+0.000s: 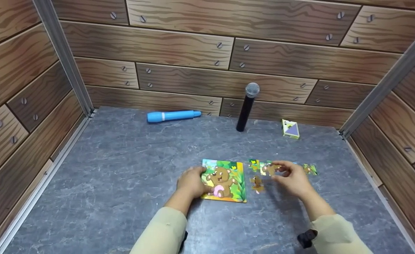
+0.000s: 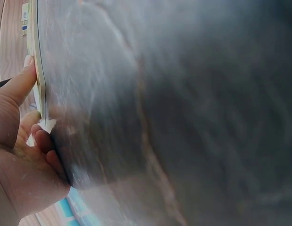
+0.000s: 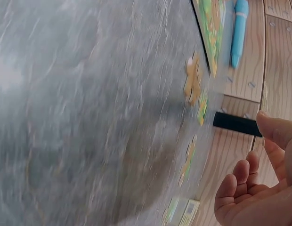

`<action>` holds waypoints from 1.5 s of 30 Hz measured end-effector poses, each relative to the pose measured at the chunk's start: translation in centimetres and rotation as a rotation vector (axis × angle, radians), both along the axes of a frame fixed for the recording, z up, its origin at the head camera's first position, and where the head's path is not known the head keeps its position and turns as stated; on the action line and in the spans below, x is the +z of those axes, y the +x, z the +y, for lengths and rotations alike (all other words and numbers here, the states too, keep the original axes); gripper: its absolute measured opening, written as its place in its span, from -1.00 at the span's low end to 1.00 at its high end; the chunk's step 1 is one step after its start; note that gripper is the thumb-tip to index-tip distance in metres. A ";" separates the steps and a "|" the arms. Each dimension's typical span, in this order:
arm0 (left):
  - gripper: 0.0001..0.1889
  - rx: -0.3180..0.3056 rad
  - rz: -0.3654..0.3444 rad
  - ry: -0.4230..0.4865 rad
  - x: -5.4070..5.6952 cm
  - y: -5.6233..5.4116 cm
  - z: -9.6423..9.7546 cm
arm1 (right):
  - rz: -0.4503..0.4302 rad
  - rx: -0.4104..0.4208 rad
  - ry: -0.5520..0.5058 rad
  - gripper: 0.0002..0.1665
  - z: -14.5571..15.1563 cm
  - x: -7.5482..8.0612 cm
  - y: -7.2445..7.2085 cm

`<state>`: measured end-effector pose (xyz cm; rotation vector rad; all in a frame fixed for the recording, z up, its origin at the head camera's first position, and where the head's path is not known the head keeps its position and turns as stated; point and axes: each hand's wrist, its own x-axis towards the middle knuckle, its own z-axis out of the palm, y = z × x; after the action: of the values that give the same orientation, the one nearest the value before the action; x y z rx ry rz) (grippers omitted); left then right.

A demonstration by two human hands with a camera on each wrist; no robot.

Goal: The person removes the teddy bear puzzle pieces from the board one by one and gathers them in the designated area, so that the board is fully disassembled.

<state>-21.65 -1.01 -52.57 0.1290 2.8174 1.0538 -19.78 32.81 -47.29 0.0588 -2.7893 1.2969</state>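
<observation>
A square bear jigsaw puzzle (image 1: 225,180) lies flat on the table. My left hand (image 1: 191,183) holds it by its left edge; the left wrist view shows the thumb (image 2: 24,81) against the board's edge. Right of the board lie loose jigsaw pieces: a brown one (image 1: 257,184), a green one (image 1: 254,164), one with part of a bear (image 1: 268,168), and another (image 1: 310,169) farther right. Above them hovers my right hand (image 1: 293,180), its thumb and fingers bent and apart. Nothing shows between them in the right wrist view, and the hand partly hides the row.
A black microphone (image 1: 245,111) with a silver head stands upright near the back wall. To its left lies a blue cylindrical object (image 1: 174,116), and to its right a small card box (image 1: 290,129). Wood-print walls (image 1: 179,38) enclose the grey table (image 1: 115,176).
</observation>
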 end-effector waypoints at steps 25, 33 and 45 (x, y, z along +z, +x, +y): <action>-0.17 -0.002 -0.007 -0.001 0.0 0.2 0.0 | -0.108 -0.012 0.067 -0.46 4.5 -3.6 0.5; -0.16 -0.006 -0.007 0.004 0.1 0.2 -0.2 | -0.110 0.034 0.042 -0.49 4.5 -4.3 0.4; -0.17 -0.010 -0.003 -0.006 -0.1 0.1 -0.2 | -0.124 0.054 0.079 -0.49 4.9 -4.4 0.3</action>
<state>-21.51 -1.17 -52.63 0.1409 2.8138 1.0427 -19.46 37.66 -51.74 0.0600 -2.9625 1.2423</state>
